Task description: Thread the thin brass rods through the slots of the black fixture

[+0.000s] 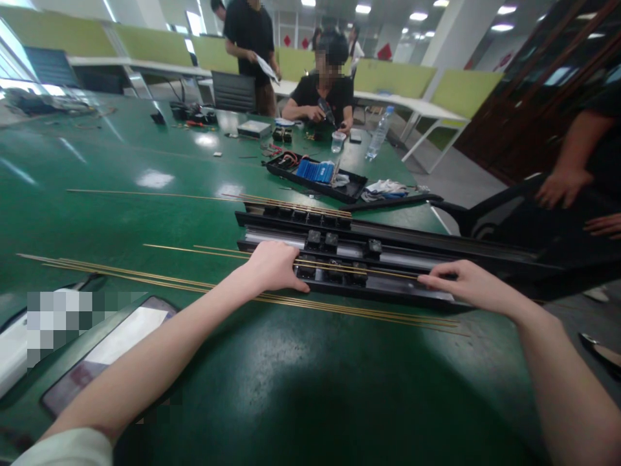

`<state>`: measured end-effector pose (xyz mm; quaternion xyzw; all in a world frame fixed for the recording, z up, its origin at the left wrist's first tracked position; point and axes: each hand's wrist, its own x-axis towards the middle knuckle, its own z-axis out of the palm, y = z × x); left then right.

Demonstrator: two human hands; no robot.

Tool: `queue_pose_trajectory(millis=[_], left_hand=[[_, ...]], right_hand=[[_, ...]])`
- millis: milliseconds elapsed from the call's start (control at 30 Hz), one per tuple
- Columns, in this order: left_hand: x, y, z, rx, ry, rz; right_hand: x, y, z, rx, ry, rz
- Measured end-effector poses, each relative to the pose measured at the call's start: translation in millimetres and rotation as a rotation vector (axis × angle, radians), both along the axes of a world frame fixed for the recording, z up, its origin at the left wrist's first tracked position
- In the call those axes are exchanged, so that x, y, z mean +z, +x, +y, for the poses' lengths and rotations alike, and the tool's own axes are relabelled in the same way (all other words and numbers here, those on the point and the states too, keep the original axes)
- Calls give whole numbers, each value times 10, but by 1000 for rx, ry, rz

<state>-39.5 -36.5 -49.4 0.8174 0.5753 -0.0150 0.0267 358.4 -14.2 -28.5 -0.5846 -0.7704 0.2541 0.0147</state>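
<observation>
My left hand (pixel 274 264) is wrapped over the left end of the nearest black channel rail (pixel 388 294), thumb on its near side. My right hand (pixel 463 281) has its fingers closed at the right end of a thin brass rod (pixel 378 272). That rod runs along the rail, over small black blocks (pixel 334 272) seated in the channel. Behind it lies a second black rail (pixel 412 243) with similar blocks and a pale strip. Several loose brass rods (pixel 160 278) lie on the table in front, passing beneath my left forearm.
A phone (pixel 111 349) lies at the near left of the green table (pixel 310 375). Farther back are a black tray (pixel 315 175) with blue parts, a water bottle (pixel 380 133) and a plastic cup (pixel 338 141). One person sits opposite holding a power tool; another person's hands show at right.
</observation>
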Motion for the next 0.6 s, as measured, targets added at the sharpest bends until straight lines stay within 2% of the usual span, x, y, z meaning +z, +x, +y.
queue_pose_trajectory(millis=[167,433,600], left_hand=[[-1,1,3,1,-3,-6],[0,4,3,-16,6,-6],[5,12,2,-4,-2,8]], right_hand=[[-46,140,58,-17,-39,-22],[16,248,56,-16,-41,-26],[-12,408,87,-23,-93,-30]])
